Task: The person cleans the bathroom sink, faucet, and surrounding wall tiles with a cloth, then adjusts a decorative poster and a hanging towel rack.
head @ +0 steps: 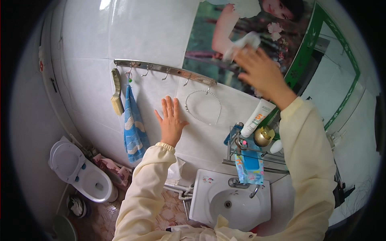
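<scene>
My left hand lies flat against the white wall tile with its fingers spread, holding nothing. My right hand, blurred, reaches up to a glossy picture panel on the wall. Under its fingertips is a crumpled white cloth or wipe, pressed to the panel's surface. The panel shows a person and pink blossoms. Between and above my hands runs a metal hook rail. A bead necklace hangs from its right end, close beside my left hand.
A scrub brush and blue towel hang at left. Right of the panel is a green-framed mirror. Below, a glass shelf holds a white tube, a gold jar and a wipes pack, above the washbasin. A toilet stands lower left.
</scene>
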Demonstrator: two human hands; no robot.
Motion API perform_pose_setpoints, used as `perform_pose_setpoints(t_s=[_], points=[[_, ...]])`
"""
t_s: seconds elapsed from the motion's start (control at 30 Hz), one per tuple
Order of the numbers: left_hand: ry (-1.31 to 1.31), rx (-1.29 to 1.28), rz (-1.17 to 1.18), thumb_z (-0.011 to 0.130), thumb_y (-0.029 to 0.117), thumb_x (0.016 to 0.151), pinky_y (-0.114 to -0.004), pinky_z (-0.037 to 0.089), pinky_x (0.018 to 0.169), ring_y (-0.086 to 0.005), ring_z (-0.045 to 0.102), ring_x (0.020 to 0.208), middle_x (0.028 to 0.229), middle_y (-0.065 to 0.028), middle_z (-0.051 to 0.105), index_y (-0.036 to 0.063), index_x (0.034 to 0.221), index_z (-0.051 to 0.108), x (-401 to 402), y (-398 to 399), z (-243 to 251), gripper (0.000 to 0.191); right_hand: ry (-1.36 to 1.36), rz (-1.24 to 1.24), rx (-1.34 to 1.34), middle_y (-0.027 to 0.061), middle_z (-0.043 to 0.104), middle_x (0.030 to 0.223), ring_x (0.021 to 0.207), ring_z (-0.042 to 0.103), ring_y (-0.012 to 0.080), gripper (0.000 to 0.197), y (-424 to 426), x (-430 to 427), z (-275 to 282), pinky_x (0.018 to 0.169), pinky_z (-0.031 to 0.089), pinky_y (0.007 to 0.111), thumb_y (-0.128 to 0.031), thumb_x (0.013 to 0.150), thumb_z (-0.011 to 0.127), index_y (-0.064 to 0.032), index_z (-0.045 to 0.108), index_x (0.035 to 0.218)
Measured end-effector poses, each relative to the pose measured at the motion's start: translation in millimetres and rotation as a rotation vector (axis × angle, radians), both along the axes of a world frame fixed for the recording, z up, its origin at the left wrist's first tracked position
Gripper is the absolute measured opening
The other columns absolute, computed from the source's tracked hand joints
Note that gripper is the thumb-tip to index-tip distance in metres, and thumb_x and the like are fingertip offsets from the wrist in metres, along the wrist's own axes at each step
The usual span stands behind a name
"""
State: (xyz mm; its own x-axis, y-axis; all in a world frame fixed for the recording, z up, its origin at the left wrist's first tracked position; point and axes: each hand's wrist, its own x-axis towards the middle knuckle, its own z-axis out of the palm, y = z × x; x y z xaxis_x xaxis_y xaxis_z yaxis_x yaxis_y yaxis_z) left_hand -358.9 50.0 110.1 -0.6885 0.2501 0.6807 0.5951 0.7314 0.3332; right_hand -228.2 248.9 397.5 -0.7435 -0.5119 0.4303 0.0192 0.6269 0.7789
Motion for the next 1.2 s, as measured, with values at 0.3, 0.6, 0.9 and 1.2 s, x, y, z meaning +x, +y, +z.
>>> perform_pose_setpoints(t_s=[0.3,0.6,0.9,1.2], points=[[0.01,0.03,0.02,0.082,0.04,0.068,-0.066,0.018,0.111,-0.0331,0.01,0.151,0.163,-0.0159,0.011,0.01,0.156,0.016,0,0,-3,0.114,0.028,0.139,-0.402,0.0101,0.041,0.151,0.139,0.036,0.0354,0.07,10,-6,2,0.112,0.035,0.044,-0.028,0.084,0.069,-0.011,0.041,0.146],[0.005,-0.009,-0.003,0.081,0.04,0.071,-0.066,0.019,0.111,-0.0357,0.008,0.151,0.162,-0.0198,0.009,0.0061,0.156,0.012,6,9,1,0.115,0.38,0.177,-0.026,0.0104,0.051,0.14,0.123,0.05,0.0327,0.053,24,9,51,0.1,0.043,0.043,-0.025,0.085,0.066,-0.003,0.052,0.131],[0.007,-0.012,0.01,0.081,0.039,0.071,-0.066,0.019,0.111,-0.0356,0.008,0.151,0.162,-0.0196,0.009,0.0061,0.156,0.013,3,3,0,0.114,-0.182,0.085,-0.213,0.0113,0.052,0.14,0.134,0.044,0.0294,0.069,19,20,-2,0.109,0.039,0.04,-0.024,0.076,0.075,-0.0106,0.05,0.139],[-0.019,-0.014,-0.007,0.081,0.038,0.071,-0.066,0.019,0.111,-0.0358,0.008,0.151,0.162,-0.0206,0.01,0.0043,0.155,0.013,8,14,0,0.113,0.467,0.226,-0.173,0.0191,0.047,0.142,0.137,0.035,0.0443,0.055,61,-5,107,0.111,0.033,0.047,-0.035,0.091,0.06,-0.0087,0.049,0.138]])
